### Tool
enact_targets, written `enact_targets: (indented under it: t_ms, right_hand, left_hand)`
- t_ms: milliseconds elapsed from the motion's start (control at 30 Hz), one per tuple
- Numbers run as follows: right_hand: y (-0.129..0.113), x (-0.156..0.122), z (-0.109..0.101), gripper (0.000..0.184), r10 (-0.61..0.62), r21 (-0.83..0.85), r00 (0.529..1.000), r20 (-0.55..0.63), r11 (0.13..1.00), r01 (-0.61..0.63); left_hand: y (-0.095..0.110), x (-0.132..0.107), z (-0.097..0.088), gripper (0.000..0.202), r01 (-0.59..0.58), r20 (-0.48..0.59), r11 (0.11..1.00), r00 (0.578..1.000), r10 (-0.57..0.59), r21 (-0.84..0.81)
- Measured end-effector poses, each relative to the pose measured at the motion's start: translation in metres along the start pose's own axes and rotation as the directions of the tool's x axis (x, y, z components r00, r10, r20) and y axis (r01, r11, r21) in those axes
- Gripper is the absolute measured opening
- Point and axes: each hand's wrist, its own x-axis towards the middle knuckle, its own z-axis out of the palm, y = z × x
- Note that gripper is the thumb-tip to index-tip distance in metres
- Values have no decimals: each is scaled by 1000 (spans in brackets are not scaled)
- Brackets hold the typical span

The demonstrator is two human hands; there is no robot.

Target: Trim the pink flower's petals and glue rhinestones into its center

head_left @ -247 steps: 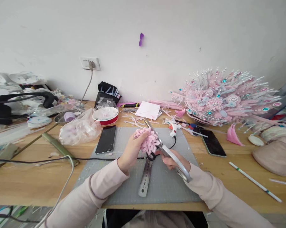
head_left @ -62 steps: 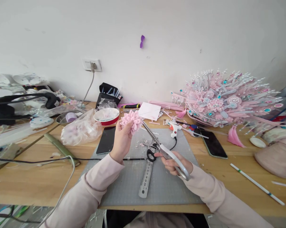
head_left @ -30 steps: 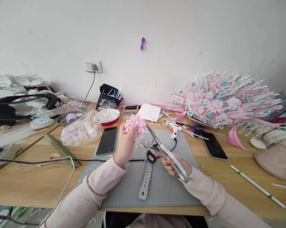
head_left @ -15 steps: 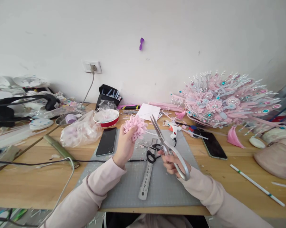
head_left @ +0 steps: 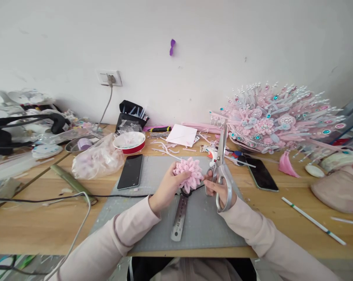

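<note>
A fluffy pink flower with layered petals [head_left: 191, 171] is pinched in my left hand [head_left: 169, 185], thumb lying over its front. Close to its right side, my right hand [head_left: 219, 189] grips large silver scissors [head_left: 221, 154] by the handles, blades pointing up and away from me. The right fingertips come near the flower's edge; whether they touch it I cannot tell. Under the flower a steel ruler [head_left: 179, 220] rests on the grey cutting mat [head_left: 147, 238]. Small black-handled scissors [head_left: 184, 192] are mostly hidden behind the flower.
A pink beaded headdress [head_left: 270, 121] stands at the back right. A glue gun [head_left: 213, 157] lies behind the scissors. Phones [head_left: 130, 171] flank the mat, and a red-white bowl [head_left: 129, 146] sits at the back left. A black cable [head_left: 114, 196] crosses the mat.
My left hand has brought the flower right and down, nearer my right hand. The large scissors have swung from leaning left to pointing nearly straight up.
</note>
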Motion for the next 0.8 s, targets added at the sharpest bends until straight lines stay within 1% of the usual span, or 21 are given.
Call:
enact_targets:
  t_ms: [100,233,333,433,567,667,800]
  right_hand:
    - [1,1,0,39,29,-1,999,-33,1000,-29]
    - [-4,0,6,42,103,41,992,-67,994,-101]
    - [-9,-1,10,44,136,74,987,-82,989,-130]
    - [-12,-2,12,43,152,82,985,-83,986,-145]
    - [-12,-3,12,43,200,70,977,-80,978,-195]
    - [-10,-2,10,42,229,55,972,-52,973,-226]
    - [-6,1,5,39,286,62,957,52,955,-289]
  left_hand:
    - [-1,0,0,26,22,16,999,1000,-22,29]
    - [-2,1,-1,29,41,15,997,999,-42,63]
    - [-2,3,-3,29,23,7,996,1000,-24,83]
    - [0,6,-5,28,4,-30,996,1000,-1,91]
    - [3,9,-7,30,-41,-79,998,996,45,50]
    - [5,11,-8,32,-61,-105,998,993,62,8]
    - [6,11,-8,32,-85,-132,996,988,83,-15]
